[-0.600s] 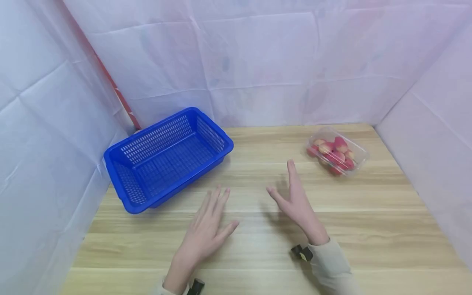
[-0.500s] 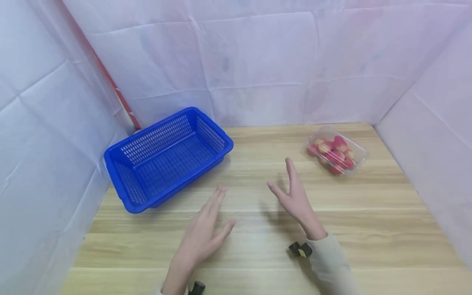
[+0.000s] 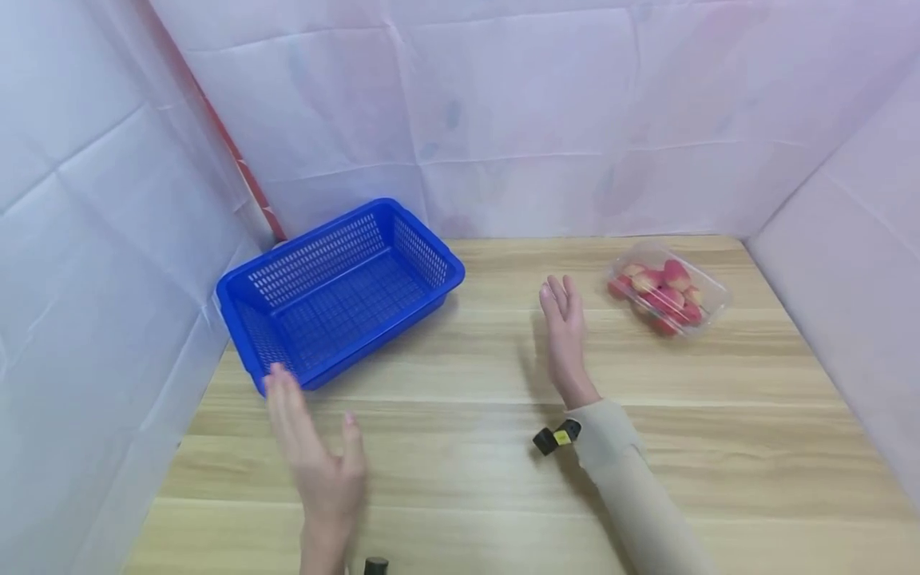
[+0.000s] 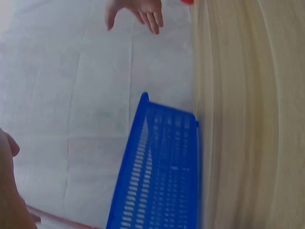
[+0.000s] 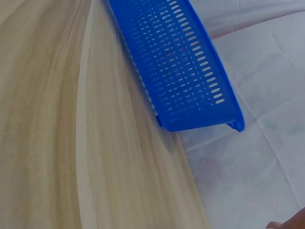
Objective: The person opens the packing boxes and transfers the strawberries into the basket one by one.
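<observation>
left hand (image 3: 323, 471): holding nothing, thumb spread, by the blue basket's (image 3: 352, 297) near-left corner, can't tell if touching
right hand (image 3: 566, 339): also holding nothing, fingers straight
clear fruit box (image 3: 713, 299): far right on the counter (image 3: 460, 463); looks flimsy, so I'd go gently

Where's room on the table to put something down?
The table is bare between the left grip and right grip, and right of the sleeve, this side of the clear fruit box. That box crowds back right; the blue basket, back left.

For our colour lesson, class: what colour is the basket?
The basket is blue, clearest in the head view.
</observation>
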`<state>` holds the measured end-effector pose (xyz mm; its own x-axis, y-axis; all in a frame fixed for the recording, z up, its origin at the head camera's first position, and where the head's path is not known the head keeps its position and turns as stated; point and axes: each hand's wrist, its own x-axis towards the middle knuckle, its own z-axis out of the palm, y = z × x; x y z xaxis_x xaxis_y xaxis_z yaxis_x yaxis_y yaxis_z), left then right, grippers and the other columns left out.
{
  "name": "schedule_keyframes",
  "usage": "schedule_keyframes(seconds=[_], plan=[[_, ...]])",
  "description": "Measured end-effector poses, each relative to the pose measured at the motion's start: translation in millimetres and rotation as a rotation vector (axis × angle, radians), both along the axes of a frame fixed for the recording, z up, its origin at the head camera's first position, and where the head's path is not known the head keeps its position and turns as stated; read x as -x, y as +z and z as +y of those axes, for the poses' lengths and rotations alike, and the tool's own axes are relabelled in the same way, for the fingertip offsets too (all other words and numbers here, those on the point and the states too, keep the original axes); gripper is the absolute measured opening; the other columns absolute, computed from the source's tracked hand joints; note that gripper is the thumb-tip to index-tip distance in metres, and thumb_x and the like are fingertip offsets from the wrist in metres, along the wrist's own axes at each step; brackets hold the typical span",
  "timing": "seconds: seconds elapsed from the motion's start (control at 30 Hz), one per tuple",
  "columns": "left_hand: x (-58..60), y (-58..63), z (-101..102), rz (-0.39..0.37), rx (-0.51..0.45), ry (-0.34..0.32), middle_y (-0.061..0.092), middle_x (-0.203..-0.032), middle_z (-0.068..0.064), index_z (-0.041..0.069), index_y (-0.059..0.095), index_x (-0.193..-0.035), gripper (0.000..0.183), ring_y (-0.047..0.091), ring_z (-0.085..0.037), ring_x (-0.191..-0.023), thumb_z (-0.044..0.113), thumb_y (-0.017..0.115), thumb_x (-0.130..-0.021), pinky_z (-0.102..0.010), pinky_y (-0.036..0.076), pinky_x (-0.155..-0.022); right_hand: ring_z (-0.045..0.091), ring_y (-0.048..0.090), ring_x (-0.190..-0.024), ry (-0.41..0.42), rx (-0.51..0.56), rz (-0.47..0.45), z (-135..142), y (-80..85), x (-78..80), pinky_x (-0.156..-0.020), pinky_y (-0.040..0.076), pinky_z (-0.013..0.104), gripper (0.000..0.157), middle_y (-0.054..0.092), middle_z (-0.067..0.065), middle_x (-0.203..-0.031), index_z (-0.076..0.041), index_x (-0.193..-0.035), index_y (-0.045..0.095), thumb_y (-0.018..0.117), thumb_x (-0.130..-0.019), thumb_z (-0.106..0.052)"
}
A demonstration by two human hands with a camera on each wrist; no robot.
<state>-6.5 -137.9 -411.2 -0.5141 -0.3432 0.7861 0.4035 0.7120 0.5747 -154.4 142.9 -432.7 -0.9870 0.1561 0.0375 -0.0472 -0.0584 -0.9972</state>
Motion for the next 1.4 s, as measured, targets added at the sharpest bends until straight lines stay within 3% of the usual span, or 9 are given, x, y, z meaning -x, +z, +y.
schedule_keyframes(seconds=[0.2, 0.37, 0.47, 0.57, 0.7, 0.8, 0.93, 1.27, 1.4], plan=[[-3.5, -15.0, -20, -0.363, -0.318, 0.091, -0.011, -0.164, -0.010, 0.001, -0.005, -0.156, 0.092, -0.011, -0.018, -0.149, 0.014, 0.061, -0.094, -0.032, -0.005, -0.117, 0.018, 0.025, -0.146, 0.017, -0.008, -0.022, -19, -8.9, 27.0, -0.117, 0.018, 0.036, 0.070, 0.024, 0.006, -0.162, -0.014, -0.158, 0.013, 0.046, -0.104, -0.044], [2.0, -20.3, -36, -0.454, -0.697, -0.050, -0.022, -0.162, -0.006, 0.010, -0.019, -0.155, 0.090, -0.016, -0.009, -0.147, 0.018, 0.053, -0.101, -0.021, -0.007, -0.114, 0.019, 0.024, -0.147, 0.073, 0.038, -0.069, -48, -14.2, 43.9, -0.117, 0.018, 0.035, 0.073, 0.023, 0.006, -0.162, -0.012, -0.158, 0.012, 0.046, -0.103, -0.046], [5.0, -19.0, -40, -0.449, -0.920, -0.137, -0.022, -0.162, -0.002, 0.014, -0.021, -0.154, 0.085, -0.014, -0.009, -0.148, 0.025, 0.046, -0.104, -0.019, -0.004, -0.114, 0.021, 0.024, -0.147, 0.101, 0.085, -0.099, -67, -12.9, 52.9, -0.117, 0.020, 0.034, 0.072, 0.022, 0.010, -0.162, -0.008, -0.158, 0.011, 0.046, -0.104, -0.040], [10.0, -17.2, -40, -0.357, -1.061, -0.207, -0.019, -0.163, -0.003, 0.011, -0.018, -0.155, 0.079, -0.011, -0.010, -0.149, 0.025, 0.041, -0.105, -0.019, -0.001, -0.115, 0.023, 0.023, -0.148, 0.134, 0.117, -0.106, -82, -18.2, 65.1, -0.117, 0.021, 0.034, 0.069, 0.020, 0.013, -0.162, -0.005, -0.157, 0.008, 0.044, -0.106, -0.033], [17.6, -15.9, -38, -0.167, -1.153, -0.334, 0.002, -0.165, -0.011, 0.003, 0.001, -0.157, 0.061, 0.002, -0.016, -0.151, 0.010, 0.032, -0.105, -0.024, 0.006, -0.117, 0.024, 0.023, -0.148, 0.177, 0.179, -0.102, -99, -29.1, 78.7, -0.117, 0.021, 0.032, 0.064, 0.021, 0.014, -0.162, -0.002, -0.157, 0.010, 0.038, -0.108, -0.032], [20.0, -14.7, -36, -0.097, -1.189, -0.391, 0.015, -0.161, -0.015, 0.001, 0.011, -0.155, 0.054, 0.011, -0.020, -0.150, 0.005, 0.026, -0.103, -0.028, 0.009, -0.118, 0.023, 0.028, -0.146, 0.240, 0.262, -0.075, -107, -31.3, 82.3, -0.116, 0.021, 0.031, 0.053, 0.031, 0.014, -0.158, -0.001, -0.154, 0.024, 0.031, -0.110, -0.030], [18.8, -11.9, -31, -0.073, -1.265, -0.397, 0.013, -0.162, -0.015, 0.000, 0.010, -0.154, 0.055, 0.009, -0.020, -0.150, 0.006, 0.026, -0.102, -0.026, 0.009, -0.118, 0.020, 0.037, -0.142, 0.312, 0.343, -0.028, -112, -31.5, 83.8, -0.116, 0.023, 0.032, 0.048, 0.043, 0.011, -0.151, -0.005, -0.148, 0.040, 0.025, -0.111, -0.030], [12.7, -2.5, -19, -0.108, -1.362, -0.413, 0.019, -0.159, -0.016, -0.003, 0.016, -0.152, 0.052, 0.014, -0.022, -0.148, 0.008, 0.025, -0.102, -0.026, 0.009, -0.117, 0.024, 0.039, -0.140, 0.301, 0.253, -0.041, -104, -26.9, 82.7, -0.113, 0.029, 0.031, 0.054, 0.043, 0.015, -0.151, -0.001, -0.149, 0.037, 0.032, -0.109, -0.036], [9.0, 2.4, -15, -0.176, -1.388, -0.474, 0.020, -0.159, -0.015, -0.004, 0.015, -0.152, 0.052, 0.015, -0.023, -0.148, 0.007, 0.025, -0.103, -0.030, 0.006, -0.118, 0.027, 0.043, -0.138, 0.255, 0.242, -0.036, -98, -23.1, 82.4, -0.111, 0.033, 0.032, 0.053, 0.045, 0.018, -0.148, 0.000, -0.149, 0.037, 0.039, -0.108, -0.033]])
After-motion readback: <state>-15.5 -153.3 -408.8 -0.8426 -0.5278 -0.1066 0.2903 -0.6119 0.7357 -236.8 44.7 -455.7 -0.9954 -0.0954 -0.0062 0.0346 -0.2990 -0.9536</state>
